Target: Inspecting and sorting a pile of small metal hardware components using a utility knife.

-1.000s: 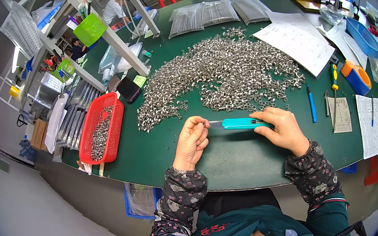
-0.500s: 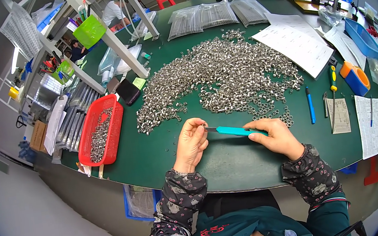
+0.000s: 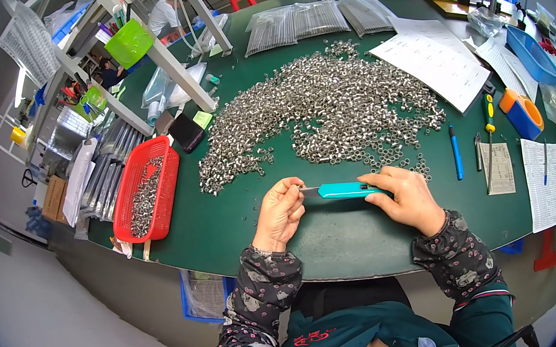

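Observation:
My right hand [image 3: 404, 197] is wrapped round the teal handle of a utility knife [image 3: 340, 190], thumb below and fingers above. Its grey blade points left and meets the fingertips of my left hand [image 3: 279, 214]. Those fingertips are pinched on a small metal ring, mostly hidden by the fingers, with the blade tip at it. Just beyond both hands spreads a wide heap of small shiny metal rings [image 3: 354, 111] on the green table [image 3: 350, 241]. To the left stands a red plastic basket [image 3: 171, 187] with more of these small metal pieces inside.
A black phone-like case [image 3: 186, 133] lies beyond the basket. On the right are a blue pen [image 3: 456, 153], a yellow-handled screwdriver [image 3: 488, 114], an orange-and-blue tape dispenser [image 3: 523, 114] and paper sheets [image 3: 435, 72]. Bagged rods [image 3: 297, 23] lie at the back; people sit farther off.
The knife handle has tipped slightly and now lies closer to level, with the right fingers shifted a little on it. The left hand keeps its pinch at the blade tip.

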A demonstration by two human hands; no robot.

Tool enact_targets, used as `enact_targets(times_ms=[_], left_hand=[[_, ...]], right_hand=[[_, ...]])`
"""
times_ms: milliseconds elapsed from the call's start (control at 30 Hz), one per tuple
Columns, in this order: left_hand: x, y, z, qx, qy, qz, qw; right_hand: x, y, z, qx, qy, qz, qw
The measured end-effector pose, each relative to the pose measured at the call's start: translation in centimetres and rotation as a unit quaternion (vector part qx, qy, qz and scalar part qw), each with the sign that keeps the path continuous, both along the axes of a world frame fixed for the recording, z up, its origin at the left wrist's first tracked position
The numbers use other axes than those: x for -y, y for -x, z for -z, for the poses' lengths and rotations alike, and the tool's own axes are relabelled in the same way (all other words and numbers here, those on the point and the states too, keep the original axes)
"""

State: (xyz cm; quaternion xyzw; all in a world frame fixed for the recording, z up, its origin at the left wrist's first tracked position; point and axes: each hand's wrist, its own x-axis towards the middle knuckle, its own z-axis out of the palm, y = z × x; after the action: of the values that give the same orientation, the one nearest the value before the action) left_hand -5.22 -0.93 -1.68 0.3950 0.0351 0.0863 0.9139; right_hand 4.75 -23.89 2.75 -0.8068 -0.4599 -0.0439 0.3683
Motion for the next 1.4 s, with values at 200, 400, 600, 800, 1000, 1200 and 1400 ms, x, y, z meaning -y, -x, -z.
enact_targets(times_ms=[200, 400, 600, 800, 1000, 1200, 1400], left_hand=[[0.0, 0.1, -0.1, -0.011, 0.010, 0.015, 1.000], [0.1, 0.1, -0.4, -0.038, 0.001, 0.009, 0.999], [0.0, 0.1, -0.5, -0.047, -0.003, 0.017, 0.999], [0.1, 0.2, -0.5, -0.053, -0.004, 0.019, 0.998], [0.1, -0.1, -0.7, -0.062, 0.024, -0.018, 0.998], [0.0, 0.1, -0.9, -0.042, 0.049, -0.016, 0.998], [0.2, 0.0, -1.4, -0.031, 0.033, -0.036, 0.998]], right_hand=[[-0.1, 0.0, -0.3, 0.087, -0.026, 0.010, 0.996], [-0.1, -0.2, -0.3, 0.141, -0.032, 0.015, 0.989], [0.0, -0.5, -0.3, 0.168, -0.039, 0.016, 0.985], [0.0, -0.8, -0.5, 0.210, -0.044, 0.014, 0.977], [0.4, -1.5, -0.9, 0.177, -0.117, 0.043, 0.976], [0.8, -1.5, -1.0, 0.199, 0.030, 0.062, 0.978], [1.1, -1.5, -0.2, 0.141, 0.045, 0.067, 0.987]])
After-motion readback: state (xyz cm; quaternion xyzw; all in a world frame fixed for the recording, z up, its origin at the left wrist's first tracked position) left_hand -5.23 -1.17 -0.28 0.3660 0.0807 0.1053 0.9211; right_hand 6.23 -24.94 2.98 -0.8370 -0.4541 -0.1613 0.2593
